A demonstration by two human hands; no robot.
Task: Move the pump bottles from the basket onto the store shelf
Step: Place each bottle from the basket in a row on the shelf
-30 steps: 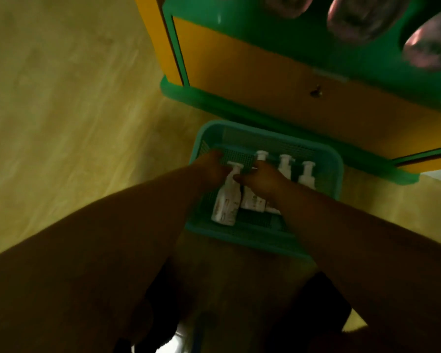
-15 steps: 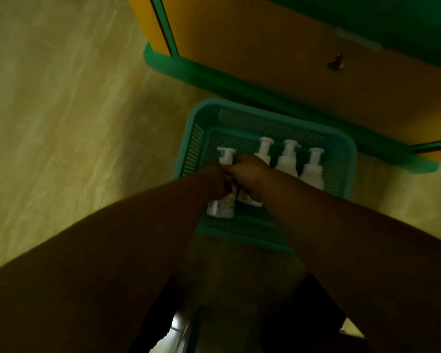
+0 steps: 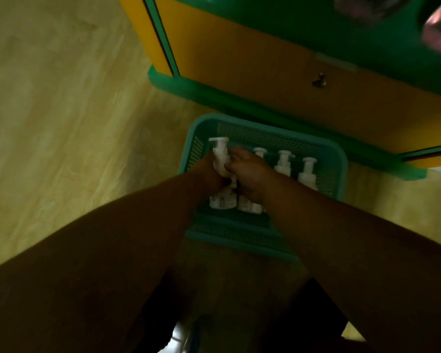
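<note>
We see both hands at frame centre in the teal mesh basket [image 3: 337,174]. Left hand [image 3: 210,171] and right hand [image 3: 250,174] have fingers wrapped around one white pump bottle [image 3: 220,155]; three more white bottles [image 3: 307,171] stand upright to its right.

Pump bottles [image 3: 283,163] in basket [image 3: 340,171], before shelf unit [image 3: 265,72].

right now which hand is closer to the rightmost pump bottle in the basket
Right. The right hand is in the basket, a couple of bottles left of the rightmost pump bottle. The left hand is farther left, gripping the leftmost bottle.
</note>
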